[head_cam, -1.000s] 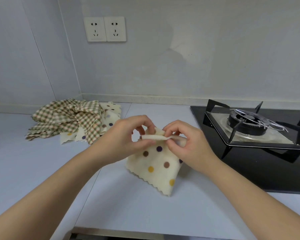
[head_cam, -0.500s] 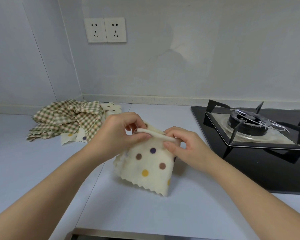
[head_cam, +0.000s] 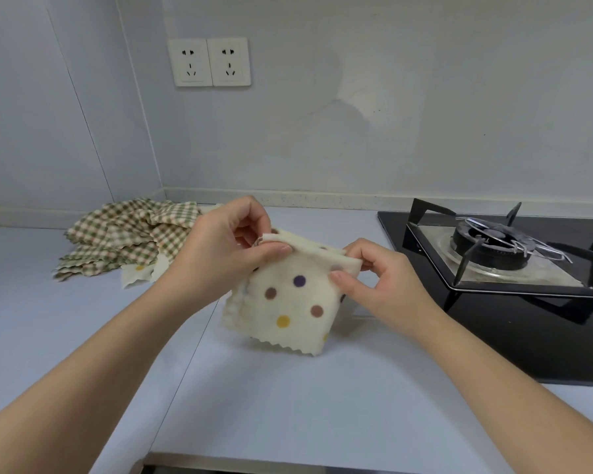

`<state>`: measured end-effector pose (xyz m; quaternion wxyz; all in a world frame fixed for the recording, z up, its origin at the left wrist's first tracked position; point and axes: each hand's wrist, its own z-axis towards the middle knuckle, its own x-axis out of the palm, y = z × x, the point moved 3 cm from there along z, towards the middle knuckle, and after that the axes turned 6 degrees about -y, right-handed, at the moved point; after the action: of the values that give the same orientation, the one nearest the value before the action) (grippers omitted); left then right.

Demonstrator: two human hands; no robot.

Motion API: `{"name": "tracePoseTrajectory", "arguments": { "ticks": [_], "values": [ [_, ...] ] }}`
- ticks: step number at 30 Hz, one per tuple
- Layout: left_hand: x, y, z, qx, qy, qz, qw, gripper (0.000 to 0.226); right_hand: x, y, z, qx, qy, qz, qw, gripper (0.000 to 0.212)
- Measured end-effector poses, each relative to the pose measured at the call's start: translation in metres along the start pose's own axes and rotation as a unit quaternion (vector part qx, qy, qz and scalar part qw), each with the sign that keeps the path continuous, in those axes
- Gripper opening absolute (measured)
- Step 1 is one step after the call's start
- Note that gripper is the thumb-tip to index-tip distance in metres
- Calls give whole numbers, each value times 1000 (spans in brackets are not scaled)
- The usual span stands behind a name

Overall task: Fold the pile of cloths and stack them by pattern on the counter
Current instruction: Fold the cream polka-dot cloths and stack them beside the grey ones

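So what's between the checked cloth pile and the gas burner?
The left hand and right hand pinching the polka-dot cloth, in the head view.

Held polka-dot cloth (head_cam: 288,302): 1. Gingham cloths (head_cam: 117,237), heaped: number indistinct. Wall sockets (head_cam: 189,62): 2. Gas burner (head_cam: 493,244): 1.

We have one wide-angle view, worn on the head; it looks forward and down across the bench (head_cam: 281,415) from close above its front edge; it faces the back wall (head_cam: 391,97), hob (head_cam: 514,336) at right.
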<state>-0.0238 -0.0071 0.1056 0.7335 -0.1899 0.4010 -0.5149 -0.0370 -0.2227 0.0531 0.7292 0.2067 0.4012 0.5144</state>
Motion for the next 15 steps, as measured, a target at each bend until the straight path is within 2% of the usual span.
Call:
{"name": "tracePoseTrajectory", "arguments": {
  "ticks": [3, 6, 8, 10, 12, 15],
  "values": [
    [-2, -4, -1, 35, 26, 40, 998, 38, -3, 1, 2, -51, 4, -88, 995, 15],
    [-3, -6, -2, 85, 59, 129, 986, 47, -4, 2, 1, -103, 18, -113, 988, 7],
    [-4, -6, -1, 135, 78, 193, 969, 34, -4, 2, 2, -122, 11, -131, 984, 7],
    [-6, -6, 1, 155, 90, 209, 961, 15, -5, 3, 2, -124, -22, -129, 984, 11],
    [-7, -7, 1, 138, 76, 192, 969, 22, -5, 5, 1, -98, -64, -69, 991, 15],
    [-4, -7, 0, 88, 69, 161, 981, 28, -4, 3, 4, -2, -104, 96, 990, 35]
  ]
}}
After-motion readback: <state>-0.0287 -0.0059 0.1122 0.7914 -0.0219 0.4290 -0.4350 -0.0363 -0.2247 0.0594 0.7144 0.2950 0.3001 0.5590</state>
